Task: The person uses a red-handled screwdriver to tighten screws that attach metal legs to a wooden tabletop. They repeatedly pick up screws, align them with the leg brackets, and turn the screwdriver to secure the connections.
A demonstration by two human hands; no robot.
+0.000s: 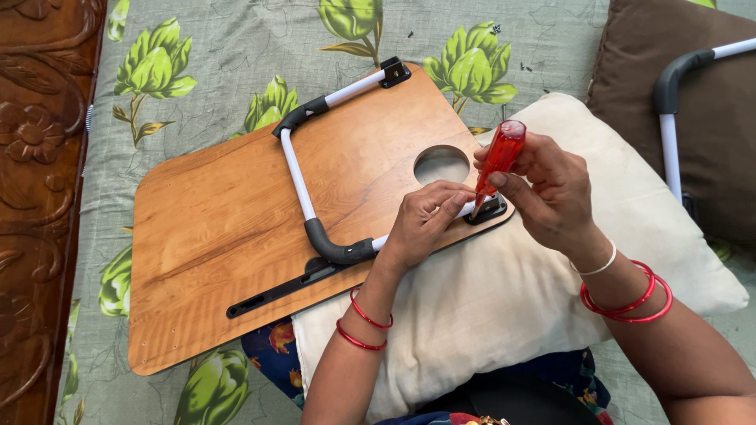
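My right hand pinches the red screwdriver upright over the black bracket at the wooden board's edge; my left hand fingers press beside it. The smooth handle seems light, stiff, slippery.
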